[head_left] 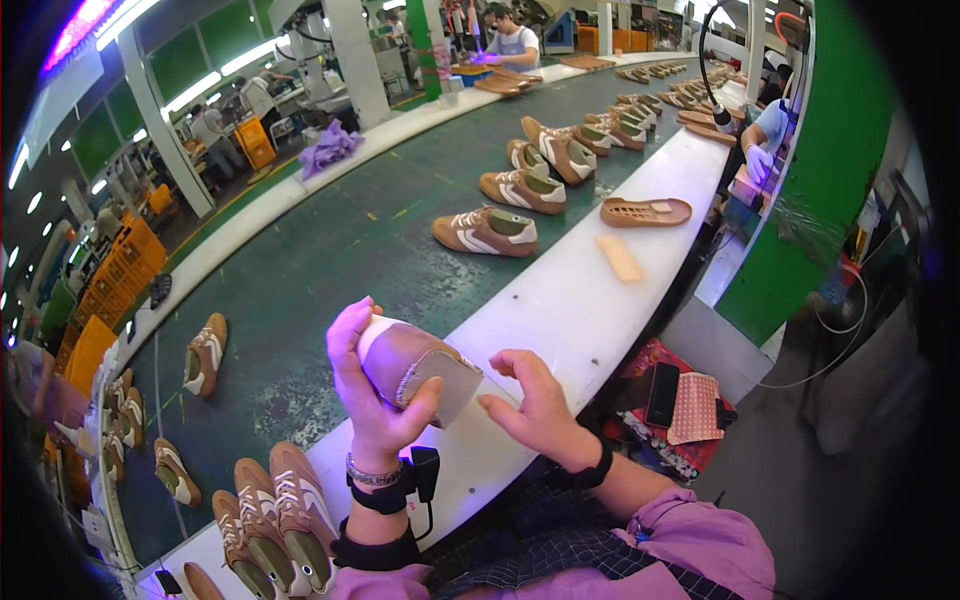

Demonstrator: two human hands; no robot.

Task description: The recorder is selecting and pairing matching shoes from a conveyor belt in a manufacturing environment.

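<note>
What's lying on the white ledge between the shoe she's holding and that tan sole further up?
In the head view, one pale flat insole piece lies on the white ledge between the held shoe and the tan sole; otherwise that stretch is bare.

The shoe [415, 372] in hand is showing brown with a tan sole. The conveyor belt [330, 250] is looking dark green, its table [570, 300] edge white. Brown shoes [487, 232] on it are wearing white stripes and green tongues. The sleeves [690, 540] are showing pink, the lap cloth [530, 540] dark plaid, the crates [120, 265] orange.
</note>
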